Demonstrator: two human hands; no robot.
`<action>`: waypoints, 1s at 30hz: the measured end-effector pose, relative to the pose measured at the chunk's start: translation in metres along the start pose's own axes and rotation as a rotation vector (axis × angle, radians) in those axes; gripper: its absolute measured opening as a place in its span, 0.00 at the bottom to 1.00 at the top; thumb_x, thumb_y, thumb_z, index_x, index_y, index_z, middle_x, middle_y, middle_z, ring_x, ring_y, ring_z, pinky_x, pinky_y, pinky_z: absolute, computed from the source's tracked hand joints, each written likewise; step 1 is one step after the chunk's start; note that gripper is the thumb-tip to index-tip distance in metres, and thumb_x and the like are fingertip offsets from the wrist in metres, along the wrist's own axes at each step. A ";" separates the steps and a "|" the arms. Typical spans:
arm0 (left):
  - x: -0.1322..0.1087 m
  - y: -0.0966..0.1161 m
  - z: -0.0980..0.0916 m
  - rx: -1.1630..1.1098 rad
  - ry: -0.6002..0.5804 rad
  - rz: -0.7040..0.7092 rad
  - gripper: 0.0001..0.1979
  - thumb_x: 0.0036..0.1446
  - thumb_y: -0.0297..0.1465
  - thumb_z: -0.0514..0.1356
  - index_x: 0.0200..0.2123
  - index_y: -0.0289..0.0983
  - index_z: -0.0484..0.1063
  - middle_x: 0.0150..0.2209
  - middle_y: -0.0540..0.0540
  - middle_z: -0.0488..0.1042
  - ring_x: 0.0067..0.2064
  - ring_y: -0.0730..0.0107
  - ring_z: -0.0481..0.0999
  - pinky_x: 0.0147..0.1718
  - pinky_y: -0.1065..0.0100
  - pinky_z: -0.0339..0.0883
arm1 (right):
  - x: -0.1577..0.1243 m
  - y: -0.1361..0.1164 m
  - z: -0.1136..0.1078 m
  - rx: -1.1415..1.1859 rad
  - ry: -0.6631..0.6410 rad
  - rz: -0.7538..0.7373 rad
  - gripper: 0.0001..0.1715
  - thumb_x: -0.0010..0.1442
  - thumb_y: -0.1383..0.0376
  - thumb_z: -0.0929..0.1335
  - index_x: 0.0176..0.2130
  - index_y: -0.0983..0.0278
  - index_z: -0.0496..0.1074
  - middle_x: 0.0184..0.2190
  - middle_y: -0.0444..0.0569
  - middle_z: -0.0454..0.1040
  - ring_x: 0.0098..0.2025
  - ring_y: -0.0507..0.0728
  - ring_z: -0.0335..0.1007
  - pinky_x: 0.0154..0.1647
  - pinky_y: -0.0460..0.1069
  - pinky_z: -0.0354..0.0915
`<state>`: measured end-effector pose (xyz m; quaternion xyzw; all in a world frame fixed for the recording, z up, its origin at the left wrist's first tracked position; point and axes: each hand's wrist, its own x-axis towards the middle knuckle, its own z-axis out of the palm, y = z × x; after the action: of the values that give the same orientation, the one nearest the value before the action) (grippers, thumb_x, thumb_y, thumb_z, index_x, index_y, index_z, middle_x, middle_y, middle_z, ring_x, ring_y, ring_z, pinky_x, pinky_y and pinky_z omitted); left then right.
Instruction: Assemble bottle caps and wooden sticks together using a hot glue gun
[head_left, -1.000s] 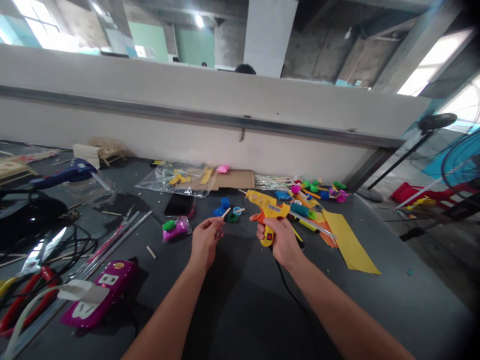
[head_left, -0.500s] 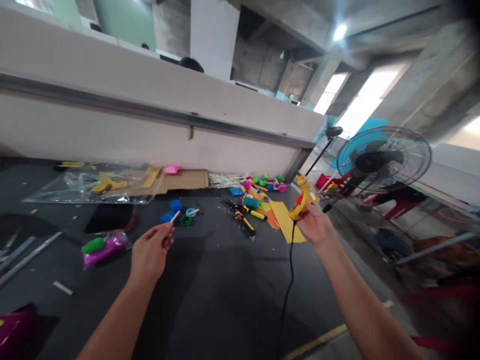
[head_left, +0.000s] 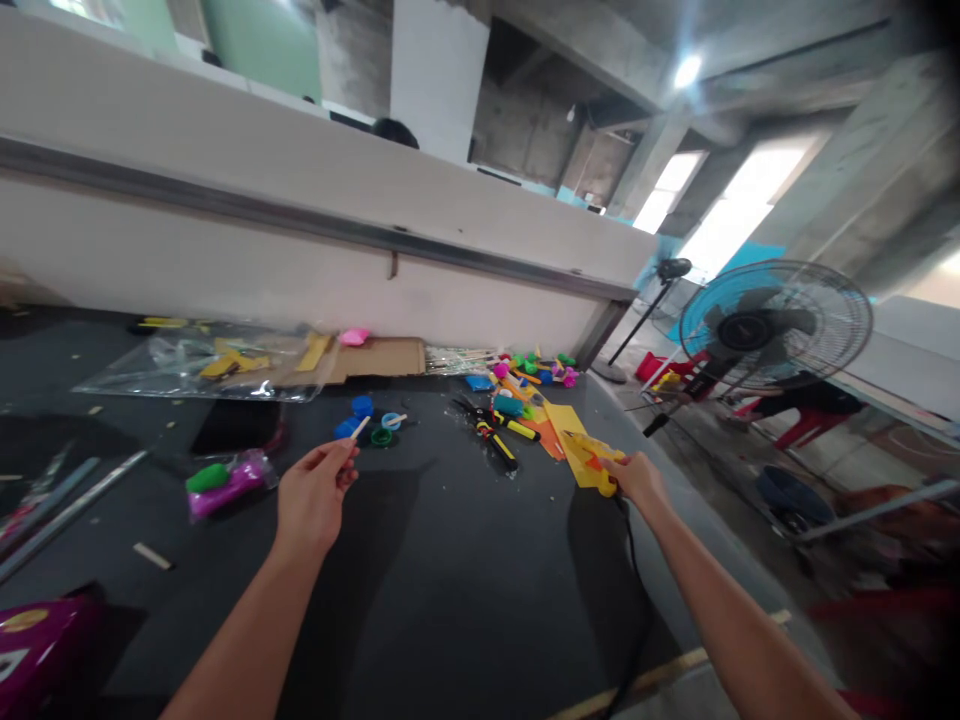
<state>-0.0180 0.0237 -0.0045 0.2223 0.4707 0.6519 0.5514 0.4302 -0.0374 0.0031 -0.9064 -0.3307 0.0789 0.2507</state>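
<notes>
My left hand pinches a short pale wooden stick between thumb and fingers, its free end pointing up and away. Just beyond it on the dark table lie a blue lump, a light-blue ring with another stick across it, and a green ring. On the right, my right hand is closed around a yellow glue gun, its nozzle pointing left over a yellow sheet. A black cord hangs from the gun's handle toward the table's near edge.
Yellow-handled pliers lie mid-table. Behind are small colourful pieces, cardboard and a clear plastic bag. A dark flat device and a purple packet lie left. A fan stands beyond the right edge.
My right hand has lowered the glue gun and turned it from upright to nearly level, nozzle leftward. My left hand still holds the stick. The view has shifted slightly left.
</notes>
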 end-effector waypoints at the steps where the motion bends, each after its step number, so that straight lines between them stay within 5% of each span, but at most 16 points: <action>1: 0.000 0.000 0.000 -0.001 0.010 0.002 0.14 0.33 0.33 0.70 0.26 0.33 0.75 0.25 0.49 0.72 0.25 0.80 0.67 0.22 0.77 0.61 | 0.000 -0.006 -0.004 -0.098 -0.009 -0.031 0.16 0.43 0.56 0.72 0.22 0.65 0.68 0.17 0.52 0.71 0.29 0.64 0.72 0.28 0.52 0.61; 4: 0.000 -0.001 -0.001 0.012 0.001 0.015 0.14 0.35 0.33 0.69 0.26 0.32 0.74 0.25 0.49 0.71 0.24 0.80 0.66 0.22 0.76 0.61 | -0.015 -0.044 -0.007 -0.293 0.030 -0.290 0.16 0.51 0.53 0.66 0.30 0.64 0.69 0.24 0.52 0.73 0.31 0.62 0.71 0.29 0.51 0.59; 6: 0.001 -0.003 -0.002 0.029 -0.012 0.016 0.14 0.36 0.34 0.69 0.27 0.32 0.73 0.25 0.49 0.71 0.24 0.80 0.66 0.22 0.76 0.61 | -0.040 -0.084 0.003 -0.200 0.068 -0.563 0.15 0.56 0.54 0.64 0.34 0.63 0.69 0.29 0.50 0.74 0.32 0.58 0.70 0.31 0.49 0.59; 10: 0.002 -0.003 -0.004 0.064 0.004 0.031 0.15 0.37 0.35 0.68 0.27 0.31 0.73 0.25 0.49 0.70 0.25 0.80 0.65 0.23 0.76 0.60 | -0.100 -0.172 0.057 0.078 -0.158 -1.166 0.11 0.61 0.62 0.60 0.37 0.62 0.69 0.34 0.48 0.73 0.38 0.54 0.69 0.39 0.47 0.61; 12: 0.003 -0.003 -0.005 0.073 0.017 0.033 0.15 0.37 0.35 0.68 0.27 0.31 0.73 0.25 0.49 0.69 0.25 0.79 0.65 0.22 0.76 0.60 | -0.120 -0.205 0.092 0.101 -0.233 -1.297 0.11 0.62 0.65 0.60 0.40 0.61 0.70 0.38 0.48 0.73 0.42 0.53 0.68 0.43 0.46 0.60; 16: 0.005 -0.002 -0.007 0.070 0.014 0.035 0.15 0.37 0.35 0.68 0.27 0.31 0.73 0.25 0.49 0.69 0.25 0.79 0.64 0.22 0.76 0.59 | -0.127 -0.240 0.148 -0.061 -0.289 -1.357 0.14 0.61 0.67 0.62 0.45 0.59 0.70 0.43 0.49 0.71 0.46 0.54 0.66 0.43 0.46 0.61; 19: 0.005 -0.003 -0.006 0.071 0.013 0.021 0.15 0.37 0.36 0.68 0.27 0.31 0.73 0.25 0.48 0.69 0.25 0.79 0.64 0.21 0.76 0.59 | -0.119 -0.247 0.165 -0.173 -0.292 -1.388 0.12 0.61 0.67 0.63 0.43 0.58 0.72 0.41 0.49 0.73 0.45 0.55 0.67 0.41 0.46 0.62; 24: 0.004 -0.003 -0.004 0.137 -0.037 -0.020 0.15 0.39 0.37 0.67 0.27 0.31 0.72 0.24 0.49 0.69 0.23 0.80 0.64 0.21 0.76 0.59 | -0.111 -0.241 0.162 0.055 -0.278 -1.327 0.13 0.62 0.64 0.62 0.41 0.59 0.75 0.39 0.48 0.75 0.43 0.54 0.69 0.44 0.47 0.62; 30: 0.001 -0.004 -0.002 0.222 -0.123 -0.069 0.14 0.40 0.37 0.66 0.26 0.32 0.73 0.25 0.49 0.69 0.23 0.79 0.64 0.21 0.75 0.59 | -0.122 -0.231 0.143 0.637 -0.405 -1.011 0.09 0.54 0.60 0.68 0.35 0.60 0.77 0.31 0.46 0.76 0.33 0.53 0.71 0.36 0.47 0.65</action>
<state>-0.0179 0.0232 -0.0095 0.3049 0.5126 0.5617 0.5733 0.1630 0.0932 -0.0059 -0.4861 -0.7193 0.2156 0.4471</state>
